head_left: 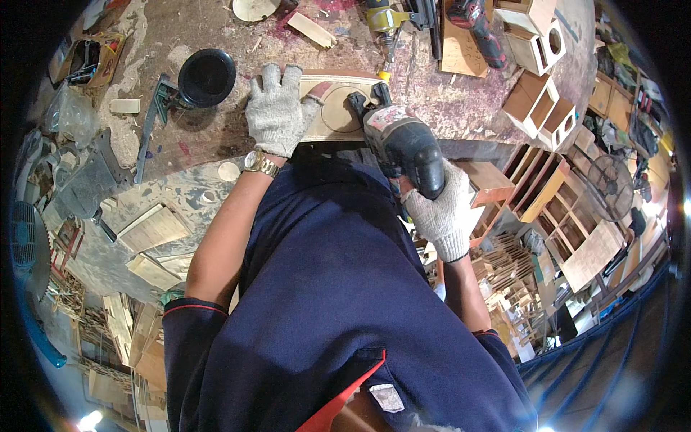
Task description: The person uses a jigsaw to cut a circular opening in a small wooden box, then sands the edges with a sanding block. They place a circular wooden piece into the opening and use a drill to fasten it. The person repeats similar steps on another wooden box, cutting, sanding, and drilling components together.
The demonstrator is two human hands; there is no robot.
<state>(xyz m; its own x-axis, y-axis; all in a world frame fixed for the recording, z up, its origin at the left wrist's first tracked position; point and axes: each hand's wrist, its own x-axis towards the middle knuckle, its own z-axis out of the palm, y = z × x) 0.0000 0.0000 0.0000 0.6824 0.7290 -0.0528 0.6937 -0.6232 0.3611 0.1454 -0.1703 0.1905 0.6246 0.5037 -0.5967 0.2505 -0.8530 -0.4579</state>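
My left hand (279,111), in a knitted white glove with a watch at the wrist, lies flat with its fingers stretched out. It presses on the left part of a pale wooden board (314,131) at the front edge of the workbench. A circle is marked on the board, just right of that hand. My right hand (439,212), also gloved, is closed round the rear of a black and grey jigsaw (404,147). The jigsaw's front end sits over the board's right end, beside the circle. Its blade is hidden from me.
Left on the workbench (475,108) are a black round dish (206,78) and a dark clamp (147,126). Behind the board lie a yellow-green power tool (383,18) and a red and black cordless tool (479,32). Wooden boxes (531,101) stand at right; wood pieces (155,227) lie lower left.
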